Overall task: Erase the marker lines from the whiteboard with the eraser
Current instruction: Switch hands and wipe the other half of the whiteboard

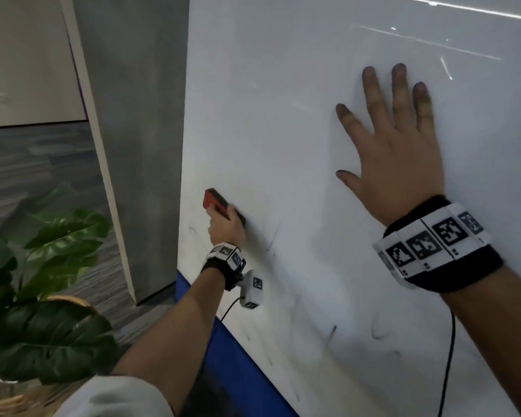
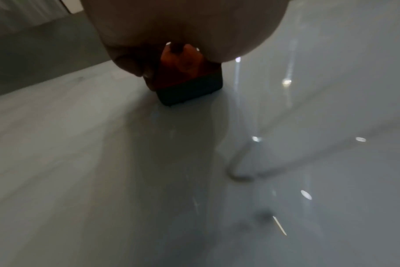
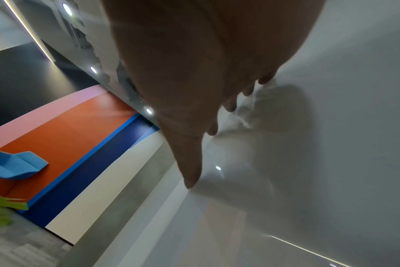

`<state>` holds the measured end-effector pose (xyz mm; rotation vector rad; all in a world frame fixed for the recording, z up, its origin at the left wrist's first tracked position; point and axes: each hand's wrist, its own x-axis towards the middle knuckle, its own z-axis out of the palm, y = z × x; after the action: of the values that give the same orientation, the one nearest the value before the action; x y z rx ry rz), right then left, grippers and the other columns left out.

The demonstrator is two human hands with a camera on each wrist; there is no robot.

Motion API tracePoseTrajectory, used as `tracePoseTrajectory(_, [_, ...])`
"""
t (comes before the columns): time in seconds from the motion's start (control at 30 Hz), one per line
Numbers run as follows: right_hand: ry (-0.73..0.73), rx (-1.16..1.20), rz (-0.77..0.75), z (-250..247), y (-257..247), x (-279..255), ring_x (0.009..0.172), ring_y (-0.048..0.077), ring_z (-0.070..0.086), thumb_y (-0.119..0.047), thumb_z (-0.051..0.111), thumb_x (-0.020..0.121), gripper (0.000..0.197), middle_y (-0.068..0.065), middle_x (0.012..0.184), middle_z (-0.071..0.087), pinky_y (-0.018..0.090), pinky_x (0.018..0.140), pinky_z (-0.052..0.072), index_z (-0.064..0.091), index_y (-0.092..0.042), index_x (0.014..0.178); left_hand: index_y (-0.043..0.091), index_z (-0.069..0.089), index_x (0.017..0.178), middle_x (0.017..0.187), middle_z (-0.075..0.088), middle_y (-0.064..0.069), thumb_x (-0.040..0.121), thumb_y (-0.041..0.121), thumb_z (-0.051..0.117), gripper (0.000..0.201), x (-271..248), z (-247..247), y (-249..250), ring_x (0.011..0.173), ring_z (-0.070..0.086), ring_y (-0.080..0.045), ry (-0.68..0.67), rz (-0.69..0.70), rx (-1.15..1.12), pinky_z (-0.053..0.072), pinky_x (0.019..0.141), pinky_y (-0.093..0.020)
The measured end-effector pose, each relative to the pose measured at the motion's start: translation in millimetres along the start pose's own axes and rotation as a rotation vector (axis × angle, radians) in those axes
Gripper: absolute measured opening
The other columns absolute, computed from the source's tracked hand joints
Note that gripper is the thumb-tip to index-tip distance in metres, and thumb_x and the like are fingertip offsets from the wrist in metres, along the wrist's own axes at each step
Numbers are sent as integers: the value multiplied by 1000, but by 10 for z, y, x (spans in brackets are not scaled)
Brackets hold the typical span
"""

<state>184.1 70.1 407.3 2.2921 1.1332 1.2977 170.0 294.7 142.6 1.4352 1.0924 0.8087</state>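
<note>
A large glossy whiteboard (image 1: 298, 115) fills most of the head view. My left hand (image 1: 226, 227) grips a red eraser (image 1: 215, 200) with a black felt side and holds it against the board near its left edge. The left wrist view shows the eraser (image 2: 189, 84) with its felt flat on the whiteboard (image 2: 103, 162). Faint smeared marker lines (image 1: 333, 331) remain on the lower part of the board. My right hand (image 1: 388, 152) lies flat on the board at the upper right, fingers spread and smudged dark. In the right wrist view the right hand (image 3: 194, 90) touches the whiteboard (image 3: 343, 126).
A grey wall panel (image 1: 139, 130) stands left of the board. A leafy green plant (image 1: 51, 296) in a woven basket sits at the lower left. A blue band (image 1: 241, 371) runs under the board's lower edge. A blue chair (image 3: 14, 167) stands on orange floor in the right wrist view.
</note>
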Motion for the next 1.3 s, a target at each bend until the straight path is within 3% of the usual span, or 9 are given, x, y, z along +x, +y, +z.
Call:
tracePoseTrajectory(0.2, [6,60,-7,-20,-9,-152,156,43,3,-36,78,84,82,18,170,5,55,126,1,41,-16,155,12,28,156,134,56,-6,101,45,47,67,-812,135,185,114,53,-24,-83,568,-25,44,102,-36])
tracePoseTrajectory(0.43, [-47,73,-32,-20,192,-715,156,40,7,-40,81,82,83,16,170,7,55,127,4,44,-19,154,9,26,154,124,63,-27,106,36,42,58,-437,34,111,116,59,-47,-45,39,178,49,97,-53])
tracePoseTrajectory(0.6, [-70,96,-73,-62,275,-741,157,39,9,-36,93,65,95,17,170,9,53,127,9,51,-18,148,10,28,156,132,59,-13,102,41,49,66,-1302,113,411,116,57,-32,-96,546,62,48,102,-45])
tracePoseTrajectory(0.7, [-75,95,-86,-85,309,-775,157,38,9,-35,95,62,94,17,170,10,51,127,9,55,-18,145,10,28,157,130,55,-7,102,37,54,67,-1556,163,452,114,51,-22,-123,676,41,43,102,-34])
tracePoseTrajectory(0.8, [-85,117,-85,-109,351,-855,156,38,12,-27,95,62,87,18,169,14,51,127,13,59,-17,141,9,28,158,139,54,-14,104,34,51,63,-1241,219,233,123,52,-33,-59,481,2,42,109,-44])
tracePoseTrajectory(0.93, [-97,87,16,-181,461,-1202,156,38,10,-33,90,70,85,17,170,9,54,127,6,54,-21,145,11,25,155,135,57,-31,108,37,40,57,-937,248,-198,123,55,-47,-37,-140,80,43,104,-51])
tracePoseTrajectory(1.0, [-76,45,83,-259,557,-1384,156,40,7,-44,87,73,92,17,170,5,56,126,0,45,-23,152,10,26,154,132,58,-32,108,36,41,55,-1101,287,-206,122,56,-48,-43,-180,71,44,100,-50])
tracePoseTrajectory(1.13, [-60,3,174,-416,704,-1569,156,43,2,-50,84,73,101,16,171,0,60,123,-6,36,-22,157,9,31,154,134,60,-20,98,50,46,71,-1850,343,-29,122,59,-41,-74,184,-89,49,104,-47])
tracePoseTrajectory(1.3, [-83,11,196,-479,742,-1798,156,42,2,-43,83,77,96,15,171,1,61,122,-5,36,-19,156,11,33,154,119,52,4,100,50,50,69,-2901,458,299,110,50,-15,-223,759,-90,43,99,-23])
